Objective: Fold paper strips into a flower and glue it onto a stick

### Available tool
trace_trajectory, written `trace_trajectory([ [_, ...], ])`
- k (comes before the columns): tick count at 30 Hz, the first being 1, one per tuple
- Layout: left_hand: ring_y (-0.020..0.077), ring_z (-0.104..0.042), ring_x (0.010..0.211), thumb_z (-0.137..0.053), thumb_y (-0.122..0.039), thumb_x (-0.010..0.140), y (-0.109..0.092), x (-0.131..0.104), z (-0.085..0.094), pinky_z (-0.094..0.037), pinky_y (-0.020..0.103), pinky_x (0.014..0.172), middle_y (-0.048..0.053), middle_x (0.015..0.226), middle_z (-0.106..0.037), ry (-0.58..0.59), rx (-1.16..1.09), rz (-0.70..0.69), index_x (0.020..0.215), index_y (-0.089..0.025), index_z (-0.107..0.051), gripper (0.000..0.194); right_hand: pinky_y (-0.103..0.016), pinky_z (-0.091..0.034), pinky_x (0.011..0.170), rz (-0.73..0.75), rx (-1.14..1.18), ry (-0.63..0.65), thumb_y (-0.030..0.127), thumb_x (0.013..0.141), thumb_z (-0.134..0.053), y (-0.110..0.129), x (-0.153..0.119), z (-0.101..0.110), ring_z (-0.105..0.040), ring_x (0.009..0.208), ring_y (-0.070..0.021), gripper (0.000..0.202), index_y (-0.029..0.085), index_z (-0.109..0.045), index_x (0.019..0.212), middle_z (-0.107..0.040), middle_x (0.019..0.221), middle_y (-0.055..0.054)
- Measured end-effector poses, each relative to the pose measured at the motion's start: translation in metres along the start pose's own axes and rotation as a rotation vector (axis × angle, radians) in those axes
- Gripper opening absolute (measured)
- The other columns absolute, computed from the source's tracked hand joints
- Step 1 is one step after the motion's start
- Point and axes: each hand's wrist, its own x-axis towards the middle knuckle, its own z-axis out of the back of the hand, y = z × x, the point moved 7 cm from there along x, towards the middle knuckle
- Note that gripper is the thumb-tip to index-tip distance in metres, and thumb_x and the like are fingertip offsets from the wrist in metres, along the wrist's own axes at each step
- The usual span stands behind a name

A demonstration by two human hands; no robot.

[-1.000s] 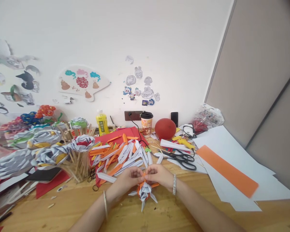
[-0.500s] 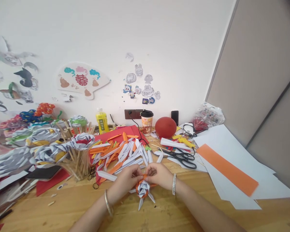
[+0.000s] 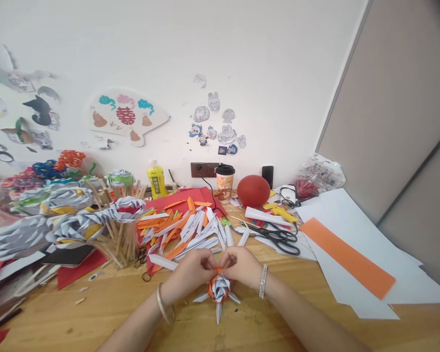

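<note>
A small folded paper flower (image 3: 220, 289) with white inner petals and an orange outer layer sits low over the wooden table. White pointed strips stick out from its near side and flanks. My left hand (image 3: 198, 266) and my right hand (image 3: 240, 264) meet at its far edge, both closed, thumbs and fingertips pinching an orange piece of it. The exact grip at the fingertips is partly hidden. Just beyond my hands lies a pile of folded white and orange paper strips (image 3: 196, 227) on red paper (image 3: 205, 195).
Black scissors (image 3: 278, 238), a yellow glue gun (image 3: 284, 214) and a red balloon (image 3: 253, 191) lie beyond my right hand. A lidded cup (image 3: 225, 183) and a yellow bottle (image 3: 156, 180) stand behind. White sheets (image 3: 337, 244) with an orange strip (image 3: 348, 256) spread right; finished paper flowers (image 3: 78, 227) crowd the left.
The flower has turned a little between my fingers, so its white points now face differently. Both hands keep their pinch. The view has shifted slightly.
</note>
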Motion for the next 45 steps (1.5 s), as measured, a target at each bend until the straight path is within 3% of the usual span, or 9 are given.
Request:
trace_trajectory([
  [7, 0.014, -0.059, 0.057, -0.06, -0.046, 0.065, -0.003, -0.006, 0.003, -0.045, 0.025, 0.055, -0.001, 0.062, -0.064, 0.142, -0.491, 0.182, 0.084, -0.016, -0.056, 0.036, -0.024, -0.047, 0.058, 0.158, 0.067, 0.019, 0.014, 0.058, -0.064, 0.014, -0.006, 0.003, -0.06, 0.061, -0.0133, 0.01, 0.016, -0.054, 0.06, -0.06, 0.061, 0.002],
  [12, 0.0127, -0.057, 0.056, -0.069, -0.04, 0.057, 0.001, -0.002, 0.002, -0.043, 0.023, 0.053, -0.002, 0.058, -0.061, 0.159, -0.4, 0.12, 0.067, -0.014, -0.056, 0.031, -0.024, -0.047, 0.06, 0.273, -0.037, -0.004, 0.012, 0.06, -0.062, 0.021, -0.009, 0.002, -0.06, 0.062, -0.0136, 0.007, 0.015, -0.058, 0.058, -0.06, 0.062, 0.001],
  [18, 0.0134, -0.056, 0.056, -0.064, -0.045, 0.062, -0.002, 0.0, -0.002, -0.043, 0.025, 0.054, -0.003, 0.059, -0.057, 0.164, -0.358, 0.041, 0.068, -0.016, -0.048, 0.033, -0.024, -0.047, 0.057, 0.225, 0.017, 0.06, 0.017, 0.064, -0.062, 0.021, -0.01, 0.001, -0.061, 0.063, -0.0145, 0.006, 0.016, -0.057, 0.064, -0.06, 0.064, 0.001],
  [23, 0.0101, -0.048, 0.056, -0.059, -0.046, 0.067, -0.007, -0.001, 0.0, -0.039, 0.022, 0.054, -0.005, 0.061, -0.049, 0.132, -0.293, -0.039, 0.069, -0.016, -0.047, 0.032, -0.021, -0.044, 0.057, 0.413, -0.252, -0.046, 0.008, 0.065, -0.058, 0.038, -0.017, 0.004, -0.055, 0.063, -0.0122, 0.01, 0.017, -0.057, 0.059, -0.056, 0.063, 0.001],
  [27, 0.0095, -0.044, 0.058, -0.054, -0.043, 0.072, -0.006, 0.0, 0.001, -0.036, 0.021, 0.054, -0.004, 0.063, -0.047, 0.101, -0.221, -0.083, 0.068, -0.015, -0.048, 0.029, -0.021, -0.043, 0.059, 0.502, -0.399, -0.04, 0.005, 0.066, -0.055, 0.046, -0.021, 0.001, -0.055, 0.069, -0.0127, 0.016, 0.019, -0.06, 0.072, -0.059, 0.07, 0.0],
  [30, 0.0105, -0.047, 0.06, -0.052, -0.043, 0.073, -0.003, -0.001, -0.002, -0.037, 0.022, 0.056, -0.004, 0.065, -0.049, 0.106, -0.227, -0.056, 0.07, -0.016, -0.048, 0.027, -0.024, -0.043, 0.067, 0.548, -0.461, -0.027, 0.005, 0.068, -0.057, 0.049, -0.021, -0.001, -0.057, 0.073, -0.0136, 0.019, 0.02, -0.062, 0.079, -0.062, 0.074, 0.0],
  [33, 0.0105, -0.048, 0.059, -0.053, -0.042, 0.072, 0.0, -0.001, -0.003, -0.038, 0.021, 0.054, -0.006, 0.063, -0.047, 0.097, -0.259, -0.001, 0.07, -0.018, -0.046, 0.026, -0.024, -0.042, 0.064, 0.594, -0.505, -0.048, 0.011, 0.071, -0.058, 0.05, -0.021, -0.001, -0.056, 0.066, -0.013, 0.009, 0.019, -0.061, 0.068, -0.061, 0.067, 0.0],
  [37, 0.0105, -0.049, 0.057, -0.057, -0.041, 0.067, 0.0, -0.001, -0.003, -0.038, 0.022, 0.051, -0.006, 0.06, -0.047, 0.08, -0.27, 0.034, 0.067, -0.017, -0.046, 0.026, -0.024, -0.042, 0.063, 0.746, -0.582, -0.036, 0.013, 0.075, -0.053, 0.055, -0.027, -0.006, -0.053, 0.065, -0.0137, 0.014, 0.019, -0.059, 0.065, -0.057, 0.062, 0.0],
  [45, 0.0106, -0.051, 0.057, -0.057, -0.043, 0.067, 0.004, 0.0, -0.006, -0.039, 0.022, 0.053, -0.005, 0.062, -0.051, 0.101, -0.369, 0.052, 0.07, -0.017, -0.046, 0.029, -0.027, -0.043, 0.071, 0.786, -0.665, 0.025, 0.016, 0.081, -0.049, 0.05, -0.026, -0.009, -0.056, 0.075, -0.015, 0.014, 0.02, -0.062, 0.084, -0.065, 0.077, -0.003],
])
